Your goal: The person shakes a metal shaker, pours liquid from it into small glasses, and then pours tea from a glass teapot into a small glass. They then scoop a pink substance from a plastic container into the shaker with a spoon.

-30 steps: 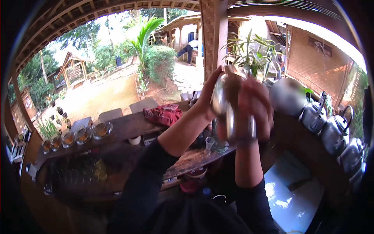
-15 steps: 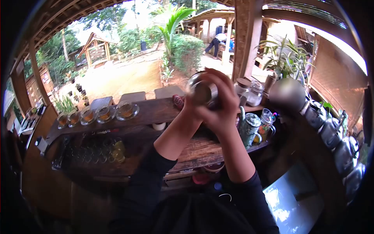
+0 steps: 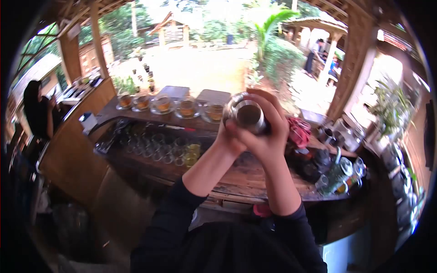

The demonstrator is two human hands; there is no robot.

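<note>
A silver metal shaker (image 3: 249, 117) is raised over the counter, its round end facing me. My right hand (image 3: 273, 127) curls its fingers over the shaker's top and right side. From the lower left, my left hand (image 3: 231, 135) closes around it, with part of its fingers hidden behind the metal. Behind the shaker on the left, several glass cups of amber drink (image 3: 186, 108) stand on saucers along the raised ledge. Below them are several clear glasses (image 3: 157, 148) and a yellowish glass (image 3: 192, 154).
A crumpled red cloth (image 3: 299, 132) lies on the counter at right, near a dark kettle (image 3: 317, 164) and a green patterned jug (image 3: 337, 175). Glass jars (image 3: 351, 138) stand behind. Kettles (image 3: 400, 182) line the far right. A person in black (image 3: 38, 111) stands at far left.
My view has swung left, bringing the person in black into sight. Both hands still hold the shaker, which has tilted so its round end shows more fully.
</note>
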